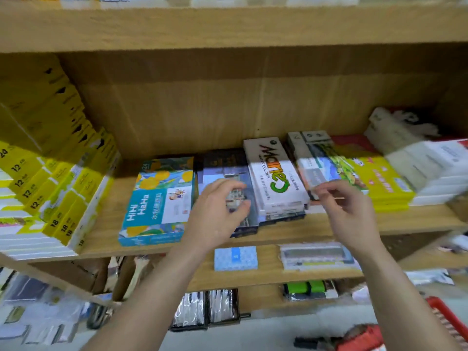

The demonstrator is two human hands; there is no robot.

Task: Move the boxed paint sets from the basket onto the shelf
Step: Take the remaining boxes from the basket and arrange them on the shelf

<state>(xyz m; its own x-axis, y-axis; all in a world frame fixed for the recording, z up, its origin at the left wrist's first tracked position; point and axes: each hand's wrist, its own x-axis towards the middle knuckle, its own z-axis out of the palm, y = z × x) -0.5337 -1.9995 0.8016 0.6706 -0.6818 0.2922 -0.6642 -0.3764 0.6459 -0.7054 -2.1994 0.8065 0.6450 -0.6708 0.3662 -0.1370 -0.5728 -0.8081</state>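
On the wooden shelf (329, 224) lie boxed paint sets side by side: a teal HiHi HaHa box (157, 201), a dark blue box (225, 168), a white water colour box (273, 173) on top of a stack, and a landscape-printed box (319, 158). My left hand (217, 209) hovers over the dark blue box, fingers curled and apart, holding nothing. My right hand (347, 209) hangs in front of the landscape box, fingers loosely bent, with nothing in it. A red basket (445, 317) shows at the bottom right corner.
Yellow numbered boxes (50, 178) lean stacked at the shelf's left. Yellow and red flat boxes (379, 178) and white boxes (430, 168) fill the right. Lower shelves hold a blue pack (235, 258), a clear case (316, 257) and other stock.
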